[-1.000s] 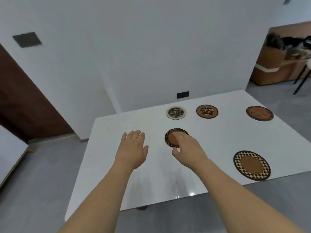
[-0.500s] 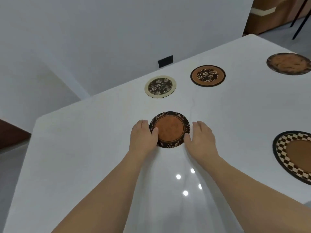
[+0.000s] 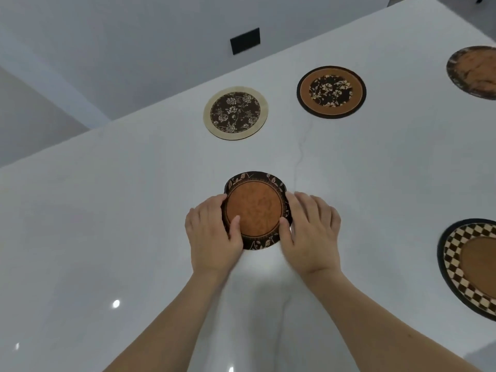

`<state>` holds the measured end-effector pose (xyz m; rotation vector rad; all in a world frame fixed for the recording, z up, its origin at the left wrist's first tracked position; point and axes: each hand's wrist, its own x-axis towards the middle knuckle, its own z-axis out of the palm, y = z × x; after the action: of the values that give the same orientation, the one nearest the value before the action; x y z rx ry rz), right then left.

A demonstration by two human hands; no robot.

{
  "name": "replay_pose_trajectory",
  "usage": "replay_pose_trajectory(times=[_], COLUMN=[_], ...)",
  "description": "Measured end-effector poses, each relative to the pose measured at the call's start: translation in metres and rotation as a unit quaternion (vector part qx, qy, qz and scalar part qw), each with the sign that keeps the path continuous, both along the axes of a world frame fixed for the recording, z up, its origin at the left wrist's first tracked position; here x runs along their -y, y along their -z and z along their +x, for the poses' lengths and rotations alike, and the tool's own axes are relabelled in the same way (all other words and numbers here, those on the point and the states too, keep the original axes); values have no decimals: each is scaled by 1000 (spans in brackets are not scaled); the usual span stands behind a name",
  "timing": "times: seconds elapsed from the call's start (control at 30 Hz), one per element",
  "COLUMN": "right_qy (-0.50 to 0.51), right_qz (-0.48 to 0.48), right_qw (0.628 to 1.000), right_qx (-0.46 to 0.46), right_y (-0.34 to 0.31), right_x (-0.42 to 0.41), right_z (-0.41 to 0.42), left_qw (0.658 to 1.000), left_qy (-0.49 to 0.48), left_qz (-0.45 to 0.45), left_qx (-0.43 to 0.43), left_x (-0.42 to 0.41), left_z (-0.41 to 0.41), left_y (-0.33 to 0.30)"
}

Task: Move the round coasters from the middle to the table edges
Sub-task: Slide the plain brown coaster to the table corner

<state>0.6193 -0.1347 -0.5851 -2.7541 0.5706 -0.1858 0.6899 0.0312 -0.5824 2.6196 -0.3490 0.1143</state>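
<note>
Both hands on one round coaster (image 3: pixel 255 209) in the middle of the white table (image 3: pixel 107 224). Left hand (image 3: pixel 213 236) on its left side, right hand (image 3: pixel 312 233) on its right side. Thumbs on top of the brown part, other fingers tucked at the rim. Gripping the coaster from both sides, sides bent up a little from the squeeze. Probably held this way because flat and thin, so hard to pick off a smooth table with one hand. Near edge seems a bit lifted, but hard to tell for sure.

Four more coasters lying flat, none touched. Cream one (image 3: pixel 236 112) and orange flower one (image 3: pixel 331 92) near the far edge by the wall. Brown one (image 3: pixel 473 72) far right, cut off by the frame. Checked one (image 3: pixel 472 264) at the right, near the front edge. Looks like those already sit at the edges, so likely done.

Only this middle one left to move, by the look of it. Next: lift it or slide it to a free edge, maybe the left side or the near side, where lots of room. Thin and bendy, so could slip or flop if held too loose.
</note>
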Motion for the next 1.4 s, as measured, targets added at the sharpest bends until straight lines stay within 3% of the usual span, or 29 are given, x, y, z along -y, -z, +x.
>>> replay_pose_trajectory(times=[0.17, 0.5, 0.63, 0.73, 0.83, 0.93, 1.4], right_qy=[11, -6, -11, -18, -19, -57, -292], right_qz=[-15, -18, -3, 49, 125, 172, 173], right_qw=[997, 998, 997, 993, 981, 973, 939], right_qx=[76, 65, 72, 103, 149, 143, 60], right_y=[5, 7, 10, 3, -8, -12, -41], right_x=[1, -1, 2, -1, -30, -86, -302], right_z=[3, 2, 2, -6, -21, -52, -145], left_qw=[1000, 998, 1000, 994, 967, 949, 927], left_qy=[-14, -28, -21, -36, -83, -144, -275], left_qz=[8, 47, 7, -101, -229, -267, -231], left_qx=[-13, 9, 15, -35, -77, -80, -108], left_x=[3, 1, 5, 1, -34, -102, -366], left_z=[5, 7, 10, 7, -14, -63, -224], left_y=[-2, 5, 9, -2, -13, -13, -49])
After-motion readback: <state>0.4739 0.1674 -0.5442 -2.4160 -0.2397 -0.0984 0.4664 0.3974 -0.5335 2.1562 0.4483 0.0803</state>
